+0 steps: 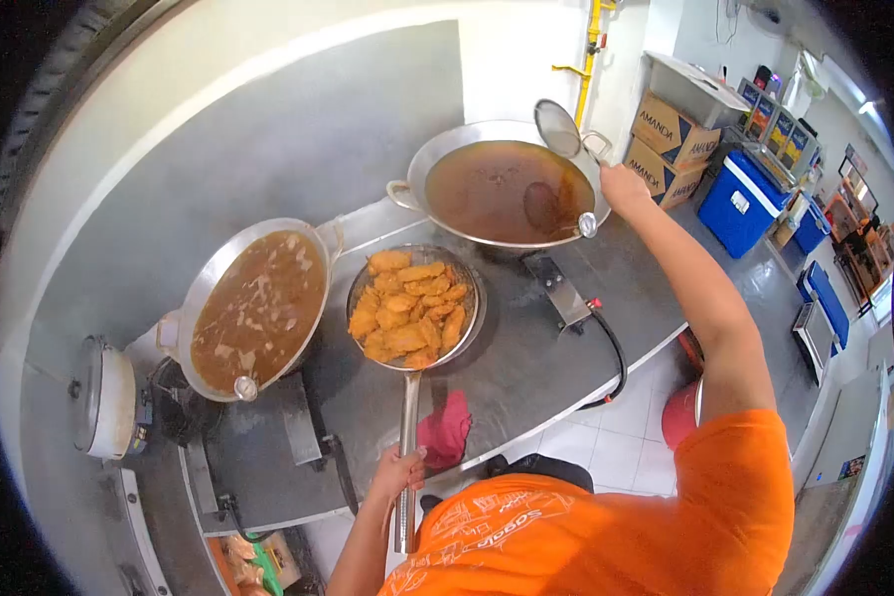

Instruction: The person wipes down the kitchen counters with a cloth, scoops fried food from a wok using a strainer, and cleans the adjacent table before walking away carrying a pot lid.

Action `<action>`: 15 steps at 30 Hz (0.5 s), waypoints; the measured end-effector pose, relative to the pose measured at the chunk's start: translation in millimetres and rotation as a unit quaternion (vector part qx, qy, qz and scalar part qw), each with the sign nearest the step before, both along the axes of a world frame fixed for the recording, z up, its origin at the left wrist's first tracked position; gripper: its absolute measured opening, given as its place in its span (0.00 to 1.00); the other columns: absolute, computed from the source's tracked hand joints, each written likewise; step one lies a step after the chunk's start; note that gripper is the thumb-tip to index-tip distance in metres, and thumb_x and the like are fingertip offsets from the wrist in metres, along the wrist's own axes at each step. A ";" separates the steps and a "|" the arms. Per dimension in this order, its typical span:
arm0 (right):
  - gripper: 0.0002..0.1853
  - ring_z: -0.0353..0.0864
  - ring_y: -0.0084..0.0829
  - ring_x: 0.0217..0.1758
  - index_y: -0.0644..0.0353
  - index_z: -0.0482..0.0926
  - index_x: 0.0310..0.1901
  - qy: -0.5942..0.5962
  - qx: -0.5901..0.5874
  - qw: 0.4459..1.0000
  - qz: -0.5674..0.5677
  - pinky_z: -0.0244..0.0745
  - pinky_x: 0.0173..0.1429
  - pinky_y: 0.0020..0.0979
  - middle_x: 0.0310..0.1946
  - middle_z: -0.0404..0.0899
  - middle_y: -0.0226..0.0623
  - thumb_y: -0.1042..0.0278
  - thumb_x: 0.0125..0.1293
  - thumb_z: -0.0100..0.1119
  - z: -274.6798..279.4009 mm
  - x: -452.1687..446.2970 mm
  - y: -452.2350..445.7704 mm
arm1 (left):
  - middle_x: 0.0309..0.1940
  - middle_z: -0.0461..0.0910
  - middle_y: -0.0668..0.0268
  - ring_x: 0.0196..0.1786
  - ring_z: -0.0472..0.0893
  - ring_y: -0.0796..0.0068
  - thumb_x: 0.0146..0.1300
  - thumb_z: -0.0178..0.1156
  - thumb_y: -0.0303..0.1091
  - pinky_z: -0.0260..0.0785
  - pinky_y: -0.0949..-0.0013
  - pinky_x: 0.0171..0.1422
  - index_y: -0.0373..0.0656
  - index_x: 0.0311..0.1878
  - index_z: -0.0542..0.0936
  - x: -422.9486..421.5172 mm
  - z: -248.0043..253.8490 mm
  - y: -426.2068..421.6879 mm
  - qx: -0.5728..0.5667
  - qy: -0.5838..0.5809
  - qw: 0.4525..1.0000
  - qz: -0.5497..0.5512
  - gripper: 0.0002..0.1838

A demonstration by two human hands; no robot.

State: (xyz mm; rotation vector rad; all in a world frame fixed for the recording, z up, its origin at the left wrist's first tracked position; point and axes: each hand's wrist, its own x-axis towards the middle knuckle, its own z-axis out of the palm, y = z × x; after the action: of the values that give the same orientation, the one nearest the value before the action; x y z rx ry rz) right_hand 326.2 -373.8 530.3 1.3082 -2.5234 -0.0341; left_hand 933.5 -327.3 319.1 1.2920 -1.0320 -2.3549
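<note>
My left hand [398, 471] is wrapped round the long metal handle of a large strainer [409, 397]. Its basket is heaped with golden-brown fried pieces [407, 308] and sits over a metal bowl on the counter. Up at the right, my right hand [623, 187] grips the handle of a mesh skimmer [557, 128], held over the right edge of a wide wok [447, 214] of dark brown oil. A second wok [184, 343] on the left holds brown oil with pale bits or foam on top. A red cloth [445, 432] lies beside the strainer handle.
Burners with black hoses [621, 358] reach the counter's front edge. A lidded white pot [109, 397] stands far left. Cardboard boxes [666, 144] and a blue cooler [740, 204] are at the right. A yellow pipe [588, 70] runs up the wall; a red bucket [679, 415] is on the floor.
</note>
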 end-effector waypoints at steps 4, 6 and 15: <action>0.13 0.86 0.50 0.52 0.65 0.85 0.45 0.030 0.038 0.999 -0.004 0.83 0.55 0.47 0.48 0.85 0.52 0.71 0.70 0.51 -21.5 -28.5 -0.8 | 0.18 0.65 0.74 0.16 0.64 0.83 0.68 0.62 0.28 0.59 0.72 0.18 0.45 0.35 0.70 -3.8 -20.5 -11.7 -0.001 0.002 1.000 0.001 0.09; 0.12 0.86 0.49 0.53 0.65 0.85 0.43 0.015 0.068 0.997 -0.018 0.83 0.55 0.46 0.47 0.85 0.52 0.72 0.70 0.51 -30.5 -42.9 -0.6 | 0.18 0.65 0.74 0.16 0.64 0.83 0.68 0.62 0.28 0.59 0.72 0.18 0.44 0.35 0.70 -7.2 -25.7 -14.7 0.008 0.001 1.000 0.001 0.09; 0.12 0.83 0.56 0.51 0.68 0.82 0.46 -0.136 0.334 0.903 0.234 0.78 0.54 0.48 0.45 0.84 0.57 0.75 0.64 0.53 -22.3 -87.3 -37.2 | 0.18 0.67 0.72 0.14 0.65 0.81 0.67 0.63 0.28 0.61 0.70 0.17 0.43 0.38 0.72 -39.7 14.5 -9.3 0.037 -0.071 0.996 0.046 0.08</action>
State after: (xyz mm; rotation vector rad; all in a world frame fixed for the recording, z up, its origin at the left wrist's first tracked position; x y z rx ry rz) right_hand 238.9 -411.0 508.0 2.2981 -2.4183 -0.7128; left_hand 893.9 -336.6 333.6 1.5207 -0.9111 -2.2791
